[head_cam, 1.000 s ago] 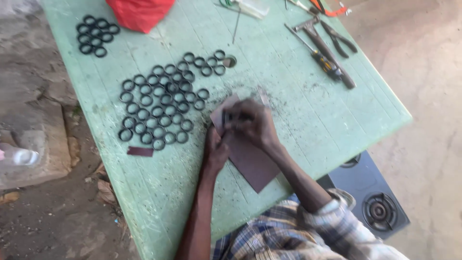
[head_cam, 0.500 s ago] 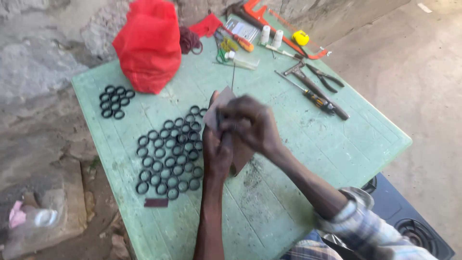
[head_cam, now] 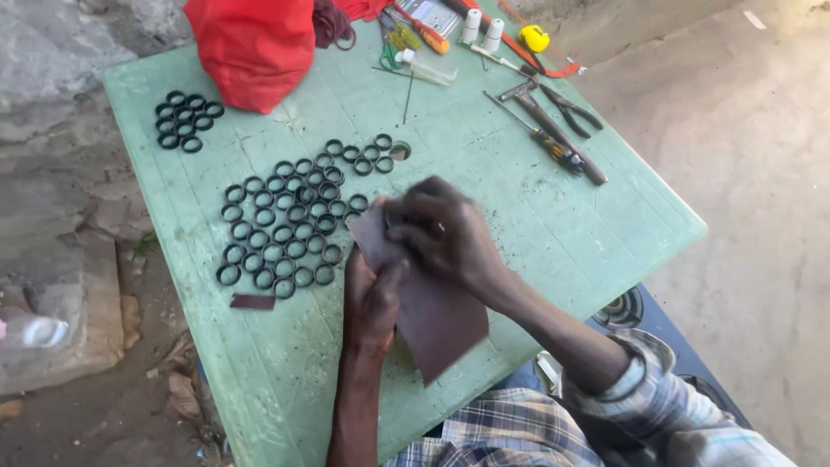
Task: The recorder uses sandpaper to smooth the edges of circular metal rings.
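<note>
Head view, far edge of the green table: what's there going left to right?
Small cluster of black rings → red bag → two white tubes → yellow tape measure.

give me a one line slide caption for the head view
Both hands, left hand and right hand, grip a brown sheet beside black rings on a green table.

The right hand (head_cam: 445,235) is blurred and hides whatever it presses against the brown sheet (head_cam: 437,316).
</note>
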